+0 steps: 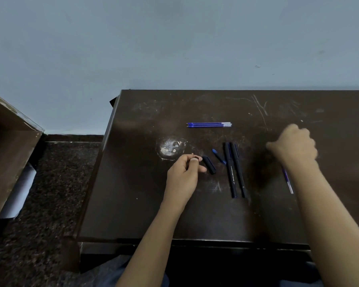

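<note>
Head view, the only one. Nearest the camera is blue cloth [120, 272] at the bottom edge, probably the person's lap. Both forearms reach over the near edge of the table [133, 214].

Left hand [183, 172]: fingers loosely curled, thumb and forefinger tips close together by the upper end of the short black piece [209, 165]. Something small and reddish shows at the fingertips. Can't tell whether it's a pinched part or just nails. The black piece lies flat on the table just beside the hand; contact unclear.

Right hand [294, 146]: curled like a fist, back toward the camera, blurred. A loose refill [287, 181] shows from under the wrist, pointing toward the camera. Can't tell if it's held or just lying under the arm.

Progress, my read: this is pen refill or assembly work, partway done.
- Two whole pens [234, 170] lie side by side mid-table and look finished.
- One pen is in parts: the black piece, plus a blue tip piece [218, 156] between it and the whole pens. The loose refill likely belongs to it.
- Three spare refills [208, 124] lie bundled farther back, well apart from both hands.
- Left to do: put the open pen together.

Hard to see:
- The right palm and the far end of the loose refill are covered by the arm.
- The print on the pens is too small to read.
- The right side of the table and the brown box [10, 146] at left are cut off.
</note>
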Demonstrator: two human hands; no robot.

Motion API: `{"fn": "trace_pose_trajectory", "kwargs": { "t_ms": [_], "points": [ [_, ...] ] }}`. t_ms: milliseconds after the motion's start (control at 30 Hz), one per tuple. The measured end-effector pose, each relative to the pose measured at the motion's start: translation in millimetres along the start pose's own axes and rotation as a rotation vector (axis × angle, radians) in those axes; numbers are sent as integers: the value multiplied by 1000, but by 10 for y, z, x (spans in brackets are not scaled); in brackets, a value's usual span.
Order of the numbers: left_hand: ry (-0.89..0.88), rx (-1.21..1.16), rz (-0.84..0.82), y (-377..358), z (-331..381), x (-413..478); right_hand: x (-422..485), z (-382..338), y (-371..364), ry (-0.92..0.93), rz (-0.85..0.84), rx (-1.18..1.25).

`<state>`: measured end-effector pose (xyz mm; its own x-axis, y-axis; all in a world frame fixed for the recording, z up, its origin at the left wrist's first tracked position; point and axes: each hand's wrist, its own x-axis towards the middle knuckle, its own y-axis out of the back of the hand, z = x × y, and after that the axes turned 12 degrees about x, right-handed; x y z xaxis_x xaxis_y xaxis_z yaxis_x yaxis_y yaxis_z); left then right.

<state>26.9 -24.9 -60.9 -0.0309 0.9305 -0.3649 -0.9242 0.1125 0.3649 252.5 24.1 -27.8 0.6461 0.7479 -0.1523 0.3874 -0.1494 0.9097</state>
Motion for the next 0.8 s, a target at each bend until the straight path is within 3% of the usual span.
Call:
{"fn": "trace_pose_trajectory", "kwargs": {
  "t_ms": [67,167,333,433,500,567,633,800],
  "points": [
    [-4,-2,6,-1,8,-6,4,161,104,-130,-153,-91],
    [-21,-11,13,1,16,-16,16,318,123,-180,-313,-95],
    [-26,-33,-6,12,17,-28,-11,390,67,-292,-334,63],
    [-37,-13,-18,14,15,-25,-75,380,65,-173,-300,174],
    [-49,1,-30,13,15,-24,-154,307,9,-56,-298,445],
    [-63,13,-42,18,13,-18,-304,137,-45,-12,-358,921],
    [-80,30,-62,17,11,-19,-459,-37,-81,34,-414,1250],
    [-101,12,-65,13,-1,-10,-696,-252,-201,98,-501,1368]
  ]
}}
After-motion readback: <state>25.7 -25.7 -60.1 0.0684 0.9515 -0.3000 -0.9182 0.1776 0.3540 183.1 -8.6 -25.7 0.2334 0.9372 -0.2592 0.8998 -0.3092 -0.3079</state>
